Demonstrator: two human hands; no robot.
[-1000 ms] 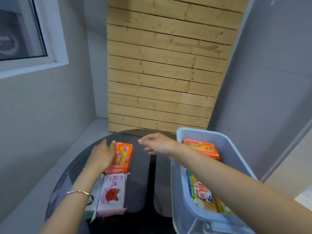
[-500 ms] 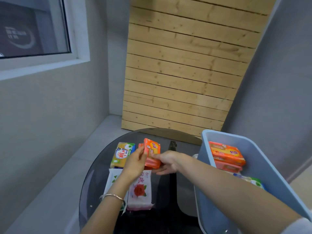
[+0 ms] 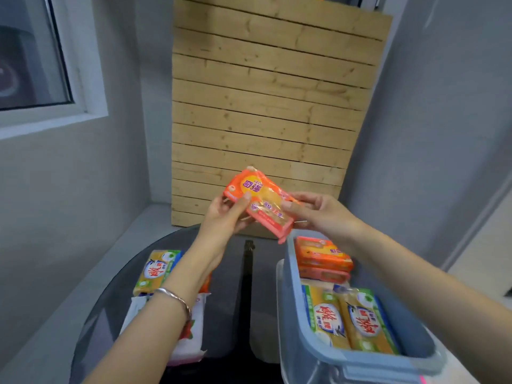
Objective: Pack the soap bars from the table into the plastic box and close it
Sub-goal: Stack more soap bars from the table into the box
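Observation:
An orange-wrapped soap bar (image 3: 260, 200) is held up in the air above the table, near the far left corner of the blue plastic box (image 3: 293, 311). My left hand (image 3: 224, 217) grips its left end and my right hand (image 3: 318, 214) grips its right end. Inside the box lie orange soap bars (image 3: 321, 256) at the far end and two yellow soap bars (image 3: 352, 322) nearer me. On the dark round table (image 3: 227, 273) a yellow soap bar (image 3: 155, 270) and a white soap pack (image 3: 191, 336) with a red rose lie under my left forearm.
A wooden slat panel (image 3: 266, 117) leans against the grey wall behind the table. A window (image 3: 33, 59) is at the upper left. A dark strip (image 3: 248, 261) runs down the middle of the table. The box's near rim has a latch at the bottom edge.
The orange soap bar has been lifted off the table and raised toward the box's far corner; both hands now hold it. The view has tilted and moved closer.

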